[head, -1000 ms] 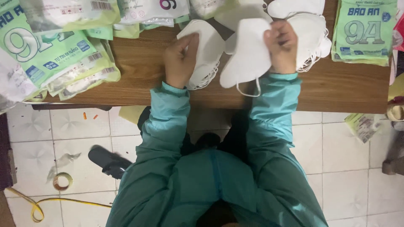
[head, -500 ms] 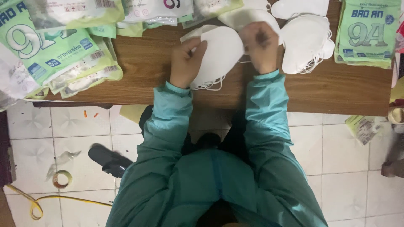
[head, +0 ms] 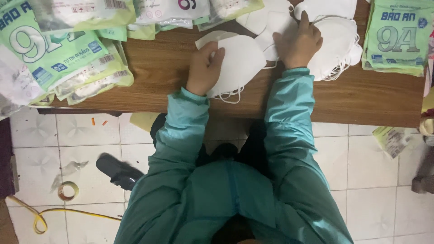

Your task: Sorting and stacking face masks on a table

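A folded white fabric face mask (head: 242, 61) is pinned flat on the brown wooden counter (head: 162, 72) by the left hand (head: 204, 68), grip closed on its nine-o'clock edge. The right hand (head: 298, 41), fingers spread open, is pressed on a pile of white masks (head: 339, 43) at three o'clock.

White masks (head: 242, 61) w/ white ear loops are lying on a brown wood-grain table (head: 172, 68). More white masks are piling at the right (head: 337, 43). Both sleeves (head: 185, 131) are showing teal. Packets at left (head: 54, 54) and right (head: 398, 36) are showing light green w/ white and blue print. Floor tiles (head: 370, 180) are looking off-white w/ a faint flower pattern. A black slipper (head: 118, 171), yellow cord (head: 40, 219) and tan tape roll (head: 68, 190) are lying there.
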